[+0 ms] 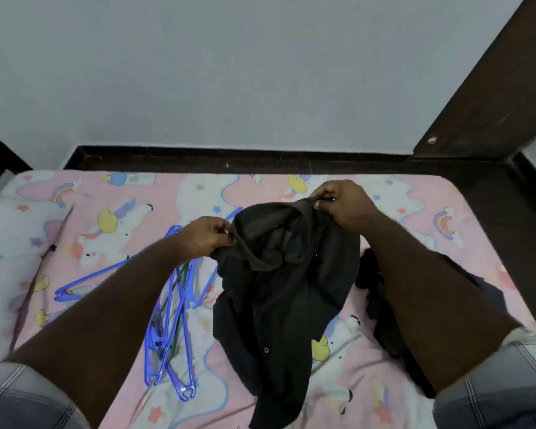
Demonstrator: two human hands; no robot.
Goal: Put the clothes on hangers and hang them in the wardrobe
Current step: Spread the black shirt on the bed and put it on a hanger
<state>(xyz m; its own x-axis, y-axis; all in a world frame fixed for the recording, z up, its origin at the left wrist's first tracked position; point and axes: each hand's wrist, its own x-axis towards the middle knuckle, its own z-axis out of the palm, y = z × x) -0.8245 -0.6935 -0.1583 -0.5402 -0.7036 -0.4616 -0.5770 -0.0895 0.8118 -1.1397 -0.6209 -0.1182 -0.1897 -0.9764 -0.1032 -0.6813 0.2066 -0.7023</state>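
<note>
Holding black shirt [279, 274], both hands, above bed [384, 382]

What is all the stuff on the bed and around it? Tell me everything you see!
shirt: one, black with buttons, held up over the middle of the bed
hangers: a bunch, blue, with at least one green, lying on the bed left of the shirt
clothes pile: one heap, dark, on the bed right of the shirt, partly behind the arm
bedsheet: one, pink with unicorns, rainbows and stars
pillow: one, same print, at the left
wall: grey-white, behind the bed
wooden panel: dark brown, top right
left hand: grips the shirt's top edge
right hand: pinches the shirt's top edge, higher up
</note>
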